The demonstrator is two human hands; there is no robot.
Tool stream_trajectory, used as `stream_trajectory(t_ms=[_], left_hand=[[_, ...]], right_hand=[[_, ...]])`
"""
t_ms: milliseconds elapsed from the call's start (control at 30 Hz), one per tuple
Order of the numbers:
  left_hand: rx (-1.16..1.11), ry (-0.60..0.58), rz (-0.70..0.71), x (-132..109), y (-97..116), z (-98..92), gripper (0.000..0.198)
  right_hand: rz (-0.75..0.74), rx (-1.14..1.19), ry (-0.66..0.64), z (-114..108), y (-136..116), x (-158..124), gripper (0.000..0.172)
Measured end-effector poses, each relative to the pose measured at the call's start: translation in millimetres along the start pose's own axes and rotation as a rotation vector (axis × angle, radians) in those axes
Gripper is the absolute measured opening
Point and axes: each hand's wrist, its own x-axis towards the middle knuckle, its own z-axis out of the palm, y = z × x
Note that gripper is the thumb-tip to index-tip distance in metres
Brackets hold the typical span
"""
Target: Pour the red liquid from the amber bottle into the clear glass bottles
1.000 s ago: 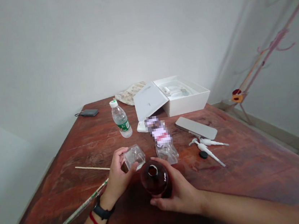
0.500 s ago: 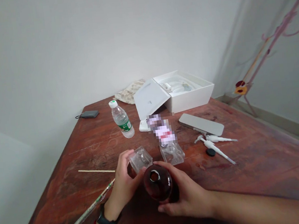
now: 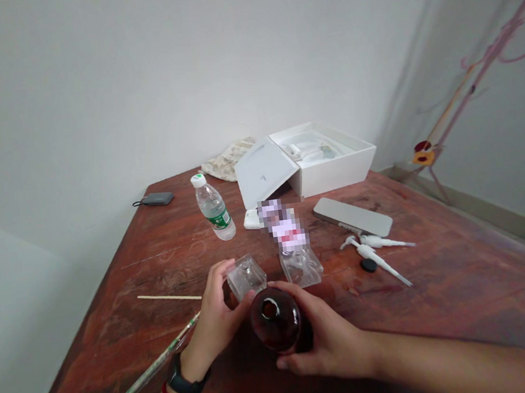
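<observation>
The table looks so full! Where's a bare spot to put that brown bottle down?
Bare table lies right of the white pump parts, and there's more between the water bottle and the stick. It's crowded at the left hand and right hand, around the clear jar and brown bottle.

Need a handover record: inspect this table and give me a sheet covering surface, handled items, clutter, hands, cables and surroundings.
Surface: worn, reddish-brown wooden table.
Handled items: dark amber glass bottle; clear square container.
Clutter: open white box, water bottle, silver flat case, white pump parts, black round cap, wooden stick, long glass tube.
Hands: left hand holds the container; right hand grips the bottle.
Cables: dark cord at a grey pack.
Surroundings: white walls.
</observation>
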Motion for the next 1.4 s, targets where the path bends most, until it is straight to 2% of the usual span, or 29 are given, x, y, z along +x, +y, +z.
stream_trajectory(t_ms=[867, 1300, 1400], left_hand=[[0.009, -0.009, 0.000, 4.1, 1.0, -1.6, 0.062], [0.047, -0.042, -0.055, 5.4, 3.7, -3.7, 0.085], [0.073, -0.039, -0.009, 5.1, 5.1, -7.0, 0.081]], right_hand=[[-0.009, -0.015, -0.024, -2.4, -1.0, 1.4, 0.101], [-0.004, -0.006, -0.024, -1.8, 1.1, 1.0, 0.101], [-0.003, -0.017, -0.029, -2.0, 0.3, 1.1, 0.102]])
